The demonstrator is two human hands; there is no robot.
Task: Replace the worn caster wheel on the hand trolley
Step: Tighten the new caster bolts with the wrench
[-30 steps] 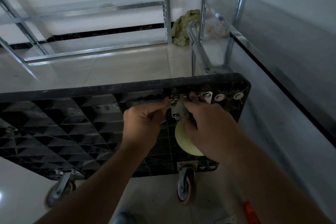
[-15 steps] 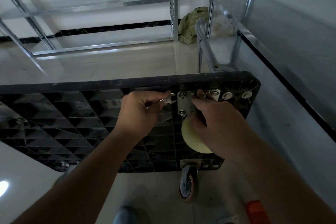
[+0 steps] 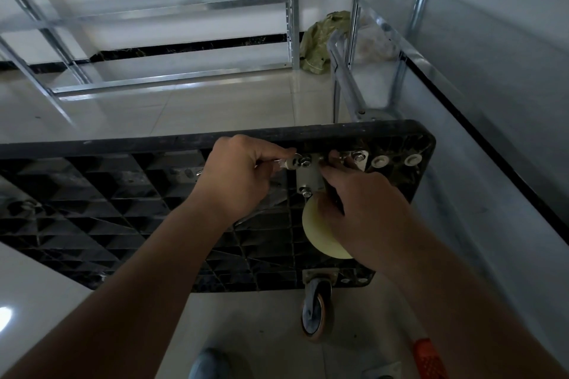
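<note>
The hand trolley [image 3: 123, 209] stands tipped on its edge, ribbed underside facing the camera. The left hand [image 3: 238, 177] grips a small metal tool [image 3: 288, 163] at a bolt on the caster plate [image 3: 309, 177] (top right corner), while the right hand [image 3: 366, 209] has its fingers curled around the cream caster wheel [image 3: 320, 234].

I have a single view, from a wide-angle camera worn on the person's head. It looks forward and steeply down, close over the upturned trolley deck [image 3: 129, 194] filling the middle of frame. Tiled floor [image 3: 215, 108] stretches toward 12 o'clock; a wall [image 3: 508, 86] slants from 1 to 4 o'clock.
</note>
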